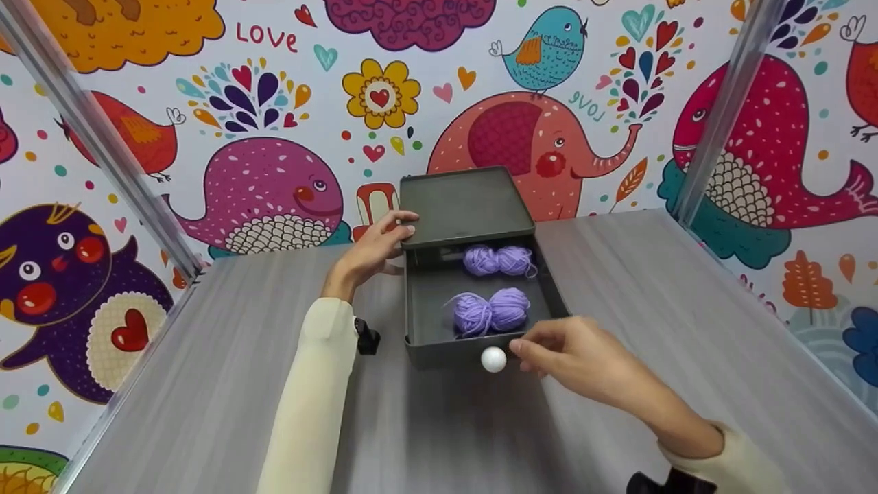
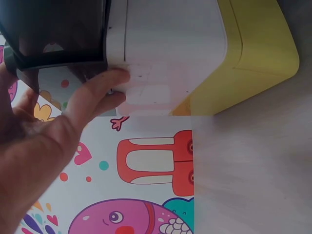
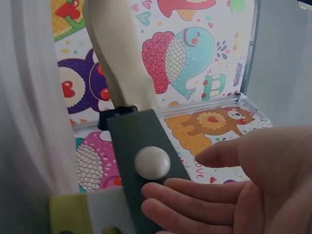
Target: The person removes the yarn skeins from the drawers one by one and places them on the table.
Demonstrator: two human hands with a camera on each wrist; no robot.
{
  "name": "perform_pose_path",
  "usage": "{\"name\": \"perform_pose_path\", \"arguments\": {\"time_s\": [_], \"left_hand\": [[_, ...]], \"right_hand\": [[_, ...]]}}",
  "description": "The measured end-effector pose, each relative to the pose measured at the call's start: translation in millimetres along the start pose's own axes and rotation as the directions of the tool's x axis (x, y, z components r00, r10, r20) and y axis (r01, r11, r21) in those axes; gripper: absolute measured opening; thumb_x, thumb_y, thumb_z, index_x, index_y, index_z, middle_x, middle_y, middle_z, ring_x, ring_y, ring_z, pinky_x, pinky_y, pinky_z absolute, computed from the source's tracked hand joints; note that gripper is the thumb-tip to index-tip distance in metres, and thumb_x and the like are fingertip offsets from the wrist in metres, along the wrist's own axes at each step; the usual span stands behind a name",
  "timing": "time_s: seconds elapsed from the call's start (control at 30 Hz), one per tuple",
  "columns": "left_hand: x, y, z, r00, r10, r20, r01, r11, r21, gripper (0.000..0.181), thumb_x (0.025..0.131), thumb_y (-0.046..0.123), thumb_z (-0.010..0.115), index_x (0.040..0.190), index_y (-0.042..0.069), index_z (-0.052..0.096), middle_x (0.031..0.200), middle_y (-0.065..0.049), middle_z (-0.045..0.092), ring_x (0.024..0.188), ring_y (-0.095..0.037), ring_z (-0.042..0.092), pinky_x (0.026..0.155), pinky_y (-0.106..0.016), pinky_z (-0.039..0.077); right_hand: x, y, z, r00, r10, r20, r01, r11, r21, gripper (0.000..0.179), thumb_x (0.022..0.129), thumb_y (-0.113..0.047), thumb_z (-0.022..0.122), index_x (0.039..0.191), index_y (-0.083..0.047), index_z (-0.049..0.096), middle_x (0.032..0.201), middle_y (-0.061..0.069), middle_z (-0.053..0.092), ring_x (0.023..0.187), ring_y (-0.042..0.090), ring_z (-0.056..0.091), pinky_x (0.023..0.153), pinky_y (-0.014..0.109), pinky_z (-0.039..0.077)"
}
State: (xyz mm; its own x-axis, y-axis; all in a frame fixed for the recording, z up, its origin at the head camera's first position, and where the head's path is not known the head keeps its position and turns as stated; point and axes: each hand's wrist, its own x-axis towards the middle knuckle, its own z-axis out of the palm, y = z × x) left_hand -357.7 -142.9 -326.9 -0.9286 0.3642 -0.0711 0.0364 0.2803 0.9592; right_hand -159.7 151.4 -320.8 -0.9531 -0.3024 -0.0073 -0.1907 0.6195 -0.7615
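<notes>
A small cabinet with a dark grey top (image 1: 466, 206) stands before me, its sides white and yellow (image 2: 265, 53) in the left wrist view. Its dark drawer (image 1: 426, 295) is pulled out toward me. Two purple skeins of yarn lie inside, one farther back (image 1: 499, 261) and one near the front (image 1: 492, 311). My left hand (image 1: 363, 257) grips the upper left edge of the cabinet. A round white knob (image 1: 494, 359) sits on the drawer front. Just right of it is my right hand (image 1: 583, 357), thumb and fingers apart in the right wrist view, holding nothing.
The cabinet stands on a grey wood-grain table (image 1: 617, 274). Behind and beside it rise walls printed with cartoon animals (image 1: 274, 185), framed by metal posts (image 1: 727, 116). A black wrist device (image 1: 367, 337) is strapped to my left wrist, close to the drawer's left side.
</notes>
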Motion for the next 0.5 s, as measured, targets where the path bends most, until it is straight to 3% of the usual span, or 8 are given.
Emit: {"name": "perform_pose_path", "arguments": {"time_s": [0.33, 0.5], "left_hand": [[-0.4, 1.1, 0.6, 1.000, -0.002, 0.005, 0.002, 1.000, 0.001, 0.042, 0.105, 0.034, 0.046, 0.145, 0.022, 0.041, 0.164, -0.015, 0.024, 0.146, -0.059, 0.021, 0.104, -0.069, 0.042], [-1.1, 1.0, 0.2, 1.000, 0.002, 0.008, -0.002, 1.000, 0.003, 0.043, 0.105, 0.035, 0.046, 0.145, 0.022, 0.040, 0.163, -0.015, 0.024, 0.146, -0.059, 0.021, 0.104, -0.069, 0.042]], "right_hand": [[10.7, -14.4, -21.6, 0.991, -0.129, -0.033, 0.126, 0.989, -0.080, 0.015, 0.090, -0.025, 0.075, 0.097, -0.013, 0.077, 0.082, 0.002, 0.074, 0.069, 0.013, 0.063, 0.061, 0.025, 0.054], [20.9, -17.5, -24.9, 0.965, -0.241, -0.104, 0.224, 0.963, -0.147, 0.016, 0.087, -0.021, 0.077, 0.101, -0.012, 0.077, 0.090, 0.002, 0.076, 0.077, 0.014, 0.066, 0.064, 0.022, 0.056]]}}
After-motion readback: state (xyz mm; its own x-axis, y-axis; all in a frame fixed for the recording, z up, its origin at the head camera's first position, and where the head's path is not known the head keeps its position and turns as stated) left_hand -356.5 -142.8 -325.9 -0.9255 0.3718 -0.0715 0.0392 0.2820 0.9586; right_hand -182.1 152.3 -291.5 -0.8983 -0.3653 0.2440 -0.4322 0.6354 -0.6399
